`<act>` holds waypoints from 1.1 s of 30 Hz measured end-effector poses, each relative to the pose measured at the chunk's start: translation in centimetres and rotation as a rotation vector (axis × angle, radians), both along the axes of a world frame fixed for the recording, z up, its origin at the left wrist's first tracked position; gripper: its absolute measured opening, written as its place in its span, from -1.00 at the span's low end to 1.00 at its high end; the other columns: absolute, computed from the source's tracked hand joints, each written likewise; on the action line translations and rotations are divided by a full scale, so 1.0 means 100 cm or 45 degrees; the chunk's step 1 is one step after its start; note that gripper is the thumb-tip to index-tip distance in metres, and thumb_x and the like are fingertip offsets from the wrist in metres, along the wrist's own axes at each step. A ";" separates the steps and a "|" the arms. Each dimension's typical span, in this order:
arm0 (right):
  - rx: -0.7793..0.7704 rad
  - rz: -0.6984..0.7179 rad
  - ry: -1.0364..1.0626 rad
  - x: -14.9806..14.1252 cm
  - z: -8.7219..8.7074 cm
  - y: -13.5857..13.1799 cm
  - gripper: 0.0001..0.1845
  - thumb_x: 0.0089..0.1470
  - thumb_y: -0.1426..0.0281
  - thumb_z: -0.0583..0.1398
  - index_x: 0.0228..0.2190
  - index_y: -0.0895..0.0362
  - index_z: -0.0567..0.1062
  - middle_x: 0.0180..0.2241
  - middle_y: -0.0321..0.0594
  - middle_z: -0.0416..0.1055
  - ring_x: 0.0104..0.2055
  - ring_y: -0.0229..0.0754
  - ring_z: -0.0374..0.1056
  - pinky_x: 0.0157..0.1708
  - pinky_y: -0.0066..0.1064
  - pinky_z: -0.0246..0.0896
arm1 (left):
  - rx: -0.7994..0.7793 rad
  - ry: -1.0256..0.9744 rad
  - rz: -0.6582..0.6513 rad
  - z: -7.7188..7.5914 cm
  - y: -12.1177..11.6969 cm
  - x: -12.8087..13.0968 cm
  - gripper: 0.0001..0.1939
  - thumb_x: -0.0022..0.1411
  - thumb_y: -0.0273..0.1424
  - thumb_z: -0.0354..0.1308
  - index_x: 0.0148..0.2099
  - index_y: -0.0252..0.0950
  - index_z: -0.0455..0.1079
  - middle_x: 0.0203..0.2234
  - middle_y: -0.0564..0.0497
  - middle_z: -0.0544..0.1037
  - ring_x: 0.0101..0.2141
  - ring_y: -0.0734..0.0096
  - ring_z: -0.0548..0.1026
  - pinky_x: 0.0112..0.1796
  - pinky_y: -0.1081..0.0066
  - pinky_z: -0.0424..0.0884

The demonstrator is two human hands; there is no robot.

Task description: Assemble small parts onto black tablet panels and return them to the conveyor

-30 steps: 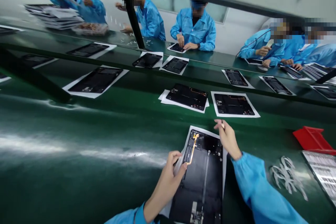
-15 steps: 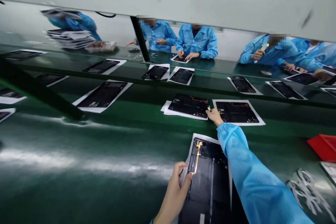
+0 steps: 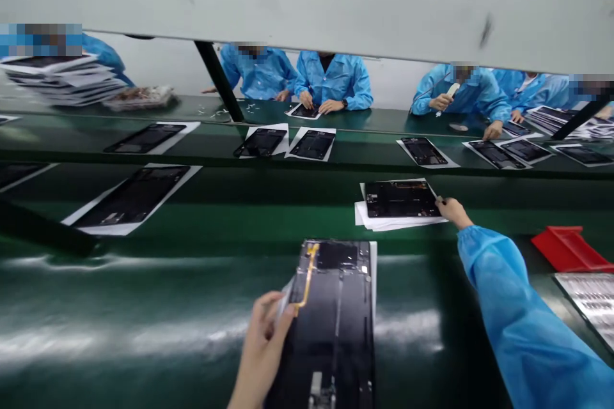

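Observation:
In the lower middle lies a black tablet housing [image 3: 352,319] with its inside showing and an orange flex cable near its upper left, on a white sheet. My left hand [image 3: 263,339] grips its left edge, thumb on top and fingers round the paper side. Farther off, my right hand [image 3: 455,211] is stretched out, its fingers closed at the right edge of another black tablet housing [image 3: 398,198]. Under that one, several white sheets [image 3: 384,225] stick out. Whether a second housing lies beneath it I cannot tell.
More tablet housings on paper lie on the green line, one at left [image 3: 139,195]. A red bin [image 3: 570,249] and a silver tray [image 3: 590,300] stand at right. A grey beam [image 3: 288,0] crosses overhead. Co-workers in blue [image 3: 336,80] sit opposite.
My right hand has moved right with the housing at its fingers. Two housings lay side by side there; now one shows, over several sheets. My left hand keeps its grip. The view has shifted.

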State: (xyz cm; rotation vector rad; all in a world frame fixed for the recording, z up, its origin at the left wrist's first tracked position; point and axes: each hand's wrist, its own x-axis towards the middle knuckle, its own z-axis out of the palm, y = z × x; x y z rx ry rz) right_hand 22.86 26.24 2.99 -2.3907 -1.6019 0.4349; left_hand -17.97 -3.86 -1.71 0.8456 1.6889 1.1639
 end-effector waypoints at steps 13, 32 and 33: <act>-0.127 -0.120 0.081 0.008 -0.039 -0.006 -0.65 0.22 0.25 0.17 -0.02 0.16 0.40 -0.01 -0.11 0.37 -0.06 -0.09 0.38 -0.09 -0.13 0.35 | 0.289 0.363 0.128 0.018 0.237 -0.085 -0.54 0.10 -0.38 0.22 0.03 -0.38 0.25 -0.38 -0.10 0.57 -0.24 0.16 0.55 -0.17 0.25 0.43; -0.054 -0.050 0.616 -0.018 -0.043 0.005 -0.64 0.21 0.28 0.19 0.00 0.17 0.39 0.01 -0.10 0.36 -0.05 -0.08 0.38 -0.10 -0.14 0.35 | 0.482 0.417 -0.458 -0.025 0.134 0.082 -0.49 0.21 -0.32 0.18 0.20 -0.20 0.25 0.18 -0.12 0.32 0.13 0.15 0.34 0.13 0.19 0.26; -0.042 -0.046 0.675 -0.022 -0.038 0.003 -0.64 0.21 0.28 0.19 0.00 0.17 0.39 0.00 -0.10 0.36 -0.06 -0.08 0.38 -0.10 -0.14 0.36 | 0.444 0.350 -0.416 -0.024 0.147 0.088 -0.43 0.22 -0.34 0.16 0.26 -0.25 0.17 0.21 -0.19 0.28 0.12 0.14 0.36 0.10 0.21 0.30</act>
